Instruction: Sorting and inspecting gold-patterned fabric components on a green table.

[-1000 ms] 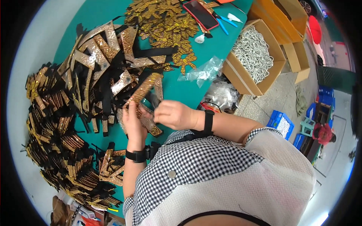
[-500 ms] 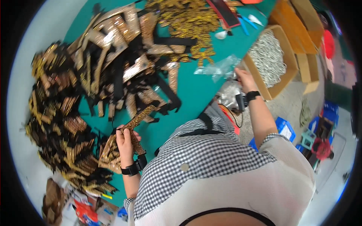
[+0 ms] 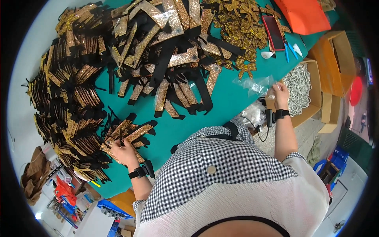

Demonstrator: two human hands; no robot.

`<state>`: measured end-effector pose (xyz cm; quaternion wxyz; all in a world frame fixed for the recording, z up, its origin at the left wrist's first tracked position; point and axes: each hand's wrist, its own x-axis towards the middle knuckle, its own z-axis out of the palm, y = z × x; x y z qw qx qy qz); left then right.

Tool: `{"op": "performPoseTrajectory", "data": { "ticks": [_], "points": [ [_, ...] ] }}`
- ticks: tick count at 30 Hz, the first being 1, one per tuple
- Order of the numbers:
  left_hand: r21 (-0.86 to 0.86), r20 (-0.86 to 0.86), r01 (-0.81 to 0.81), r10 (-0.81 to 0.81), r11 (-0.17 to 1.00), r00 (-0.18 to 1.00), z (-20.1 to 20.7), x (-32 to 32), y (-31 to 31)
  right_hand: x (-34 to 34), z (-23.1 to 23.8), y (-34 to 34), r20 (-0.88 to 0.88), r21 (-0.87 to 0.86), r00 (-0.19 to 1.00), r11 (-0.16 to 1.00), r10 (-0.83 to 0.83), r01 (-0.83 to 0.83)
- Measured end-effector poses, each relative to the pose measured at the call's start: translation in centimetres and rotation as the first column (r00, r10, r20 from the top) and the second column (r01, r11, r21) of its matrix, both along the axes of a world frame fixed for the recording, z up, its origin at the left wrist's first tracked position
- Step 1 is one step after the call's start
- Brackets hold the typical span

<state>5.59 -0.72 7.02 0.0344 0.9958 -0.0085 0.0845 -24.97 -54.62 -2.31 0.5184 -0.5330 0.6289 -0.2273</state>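
Near the table's front left, my left hand [image 3: 124, 153] has its fingers closed on a gold sequin strip in a small fanned heap of black-ended strips [image 3: 136, 132]. At the right, my right hand [image 3: 280, 95] pinches the end of a clear plastic bag [image 3: 256, 85], which trails over the table edge. Close beside that hand stands an open cardboard box of silver metal rings [image 3: 296, 89]. Long stacks of gold-and-black strips [image 3: 77, 98] line the left side. A bigger loose pile of strips [image 3: 173, 59] fills the middle back.
Gold flower-shaped patches [image 3: 242, 35] lie at the far side, near a red-edged phone [image 3: 273, 33], blue-handled pliers [image 3: 291, 52] and an orange sheet [image 3: 304, 15]. The green table [image 3: 185, 128] bends round my front. Crumpled clear plastic [image 3: 254, 114] hangs below its edge.
My left hand has shifted slightly, and the strip it held raised now lies lower among the others. The right hand still grips the bag. The whole view has turned and shifted.
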Motion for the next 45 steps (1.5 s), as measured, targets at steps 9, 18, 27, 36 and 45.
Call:
{"op": "performPoseTrajectory", "data": {
  "ticks": [9,18,27,36,45],
  "points": [
    [-0.322,0.277,0.744,-0.693,0.586,0.666,7.5,5.6,-19.7,-1.4,1.4,-0.1,-0.532,-0.163,0.840,0.962,0.101,-0.219],
    [-0.053,0.058,0.660,-0.657,0.750,0.752,5.4,12.2,-30.9,-2.5,5.6,1.2,-0.689,-0.379,0.706,0.747,0.166,-0.546],
    [-0.444,0.090,0.699,-0.748,0.561,0.658,7.8,4.3,-22.8,12.5,13.9,8.6,-0.084,-0.468,0.773,0.660,0.629,-0.588],
    [-0.772,0.170,0.532,-0.693,0.348,0.700,9.0,-2.3,-20.2,22.7,17.1,19.4,0.065,-0.620,0.012,0.050,0.998,-0.783],
    [-0.894,0.140,0.349,-0.566,0.281,0.812,10.1,-0.5,-17.5,22.7,17.7,17.1,0.274,-0.356,0.186,0.279,0.944,-0.892]
  ]
}}
